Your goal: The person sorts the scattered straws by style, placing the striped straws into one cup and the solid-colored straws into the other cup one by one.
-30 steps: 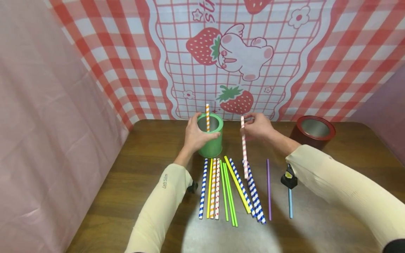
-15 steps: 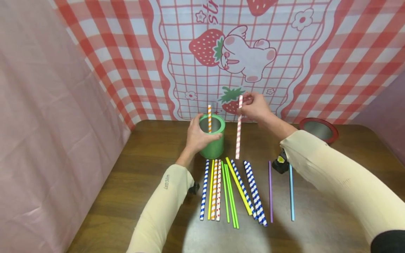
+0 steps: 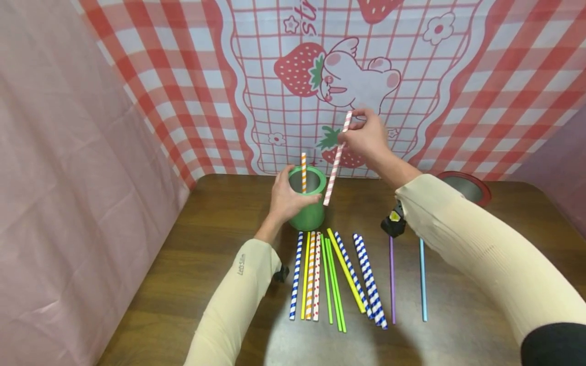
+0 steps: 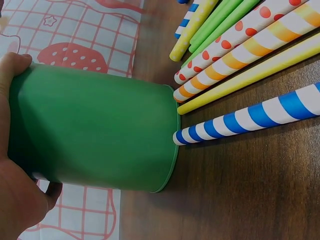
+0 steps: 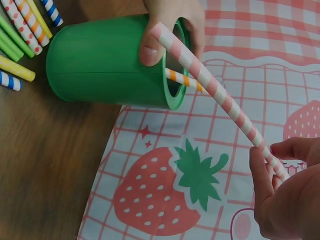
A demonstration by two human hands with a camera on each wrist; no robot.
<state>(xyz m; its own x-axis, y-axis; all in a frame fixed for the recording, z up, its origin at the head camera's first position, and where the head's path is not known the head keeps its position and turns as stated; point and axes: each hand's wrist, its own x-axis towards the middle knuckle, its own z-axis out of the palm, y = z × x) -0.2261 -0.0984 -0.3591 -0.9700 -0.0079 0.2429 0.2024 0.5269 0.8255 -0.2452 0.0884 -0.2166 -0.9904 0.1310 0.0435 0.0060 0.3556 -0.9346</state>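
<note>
Pink-striped straw (image 3: 336, 165) rose; right sleeve (image 3: 480, 244) partly hides red can (image 3: 488, 192).

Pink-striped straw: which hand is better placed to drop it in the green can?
Right, probably: the right hand pinches the pink-striped straw near its upper end, the lower end appearing close to the green can. The left hand is busy gripping that can.

Pale glare across the near tabletop (image 3: 311, 349)
</note>
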